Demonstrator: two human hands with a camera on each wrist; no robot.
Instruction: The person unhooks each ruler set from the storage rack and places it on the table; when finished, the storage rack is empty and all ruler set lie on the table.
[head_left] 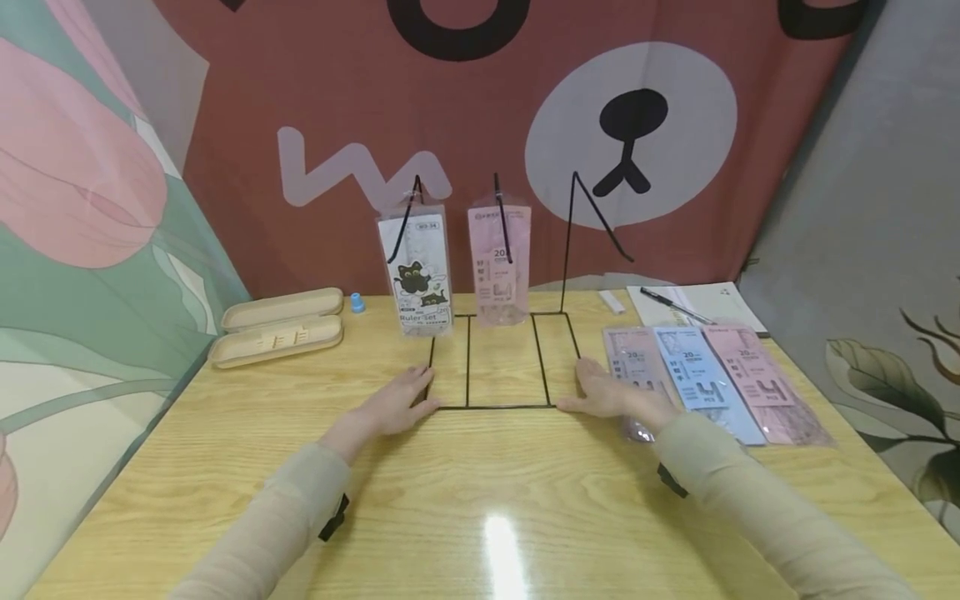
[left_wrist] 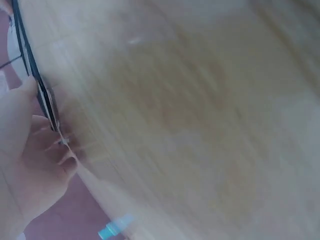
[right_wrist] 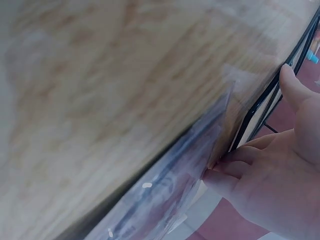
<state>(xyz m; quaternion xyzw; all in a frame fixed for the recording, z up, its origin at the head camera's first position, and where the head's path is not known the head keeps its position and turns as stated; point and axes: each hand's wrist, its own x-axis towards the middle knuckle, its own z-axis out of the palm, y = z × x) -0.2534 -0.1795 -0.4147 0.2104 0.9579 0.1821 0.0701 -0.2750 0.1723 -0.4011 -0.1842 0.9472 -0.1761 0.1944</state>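
Note:
A black wire rack stands on the wooden table, its flat base frame (head_left: 495,407) lying between my two hands. A ruler-set pack (head_left: 416,275) and a pink pack (head_left: 500,267) hang from two of its hooks; the right hook (head_left: 573,217) is bare. My left hand (head_left: 420,392) rests on the table with fingertips and thumb against the frame's left side. On the other side, my right hand (head_left: 581,387) touches the frame and lies partly over a grey-pink pack (head_left: 637,367). The right wrist view shows the thumb (right_wrist: 290,80) on the wire (right_wrist: 265,105). The left wrist view is blurred.
A blue pack (head_left: 701,379) and a pink pack (head_left: 757,375) lie flat at the right. Behind them are a notebook with a pen (head_left: 697,304) and a white eraser (head_left: 611,302). An open beige case (head_left: 277,329) and a small blue cap (head_left: 357,302) sit at back left.

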